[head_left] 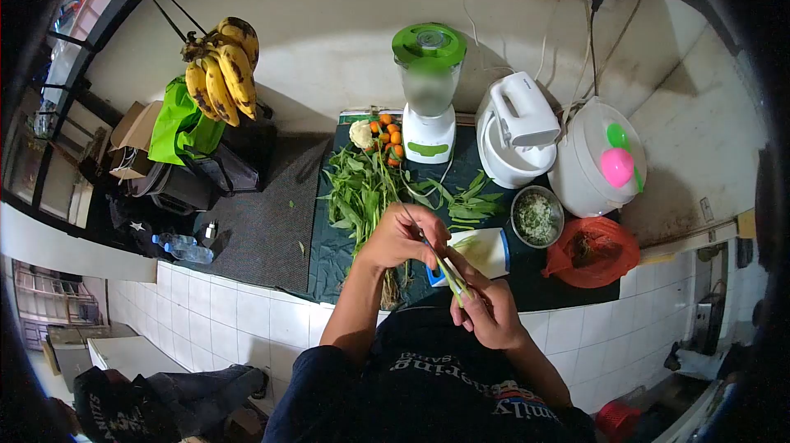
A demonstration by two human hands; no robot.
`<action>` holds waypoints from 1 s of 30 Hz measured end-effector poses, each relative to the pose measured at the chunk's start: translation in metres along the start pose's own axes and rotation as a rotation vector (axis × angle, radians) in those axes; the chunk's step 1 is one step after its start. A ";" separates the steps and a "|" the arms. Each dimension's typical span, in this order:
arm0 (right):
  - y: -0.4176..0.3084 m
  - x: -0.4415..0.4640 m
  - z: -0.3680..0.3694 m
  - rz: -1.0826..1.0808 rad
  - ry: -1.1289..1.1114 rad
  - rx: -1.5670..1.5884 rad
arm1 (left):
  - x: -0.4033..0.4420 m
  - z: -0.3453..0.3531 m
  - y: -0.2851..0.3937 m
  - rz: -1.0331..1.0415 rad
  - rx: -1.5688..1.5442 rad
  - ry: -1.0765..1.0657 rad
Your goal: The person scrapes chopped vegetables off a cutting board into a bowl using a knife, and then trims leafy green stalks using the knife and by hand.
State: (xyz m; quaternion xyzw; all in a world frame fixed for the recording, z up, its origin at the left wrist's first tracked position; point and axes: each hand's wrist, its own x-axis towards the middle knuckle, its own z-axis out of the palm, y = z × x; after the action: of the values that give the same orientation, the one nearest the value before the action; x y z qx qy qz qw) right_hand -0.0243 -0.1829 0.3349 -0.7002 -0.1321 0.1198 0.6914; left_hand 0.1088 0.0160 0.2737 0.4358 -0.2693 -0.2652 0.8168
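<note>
My left hand [405,239] is closed, its fingers pinching the upper end of a pale green vegetable stalk [454,281]. A thin dark strip runs up past those fingers; whether it is a blade or part of the stalk I cannot tell. Lower down, my right hand [487,315] grips the same stalk between thumb and fingers. Beneath both hands lies a white cutting board [487,252] with blue edges. Leafy greens [362,184] with long stems are heaped left of my left hand. Cut green stalks [471,206] lie beyond the board.
Behind stand a green-lidded blender [428,97] and a white stand mixer [518,130]. Right are a metal bowl of chopped greens [537,217], a red plastic-lined bowl [592,254] and a white container [588,184]. Cauliflower [361,134] sits by orange vegetables [392,137]. Bananas [220,77] hang left.
</note>
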 end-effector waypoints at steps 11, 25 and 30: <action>0.021 0.001 0.001 0.112 0.066 0.128 | -0.006 -0.017 -0.024 -0.092 0.007 0.034; 0.050 0.011 -0.005 0.274 0.147 0.261 | 0.003 -0.007 -0.039 -0.281 0.010 0.063; 0.039 0.015 -0.007 0.240 0.186 0.232 | 0.005 -0.004 -0.052 -0.210 -0.149 0.089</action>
State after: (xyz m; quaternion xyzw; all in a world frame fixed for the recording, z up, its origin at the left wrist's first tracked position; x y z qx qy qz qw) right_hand -0.0071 -0.1841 0.2967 -0.6347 0.0315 0.1502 0.7574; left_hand 0.1050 -0.0102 0.2282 0.4109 -0.1653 -0.3489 0.8259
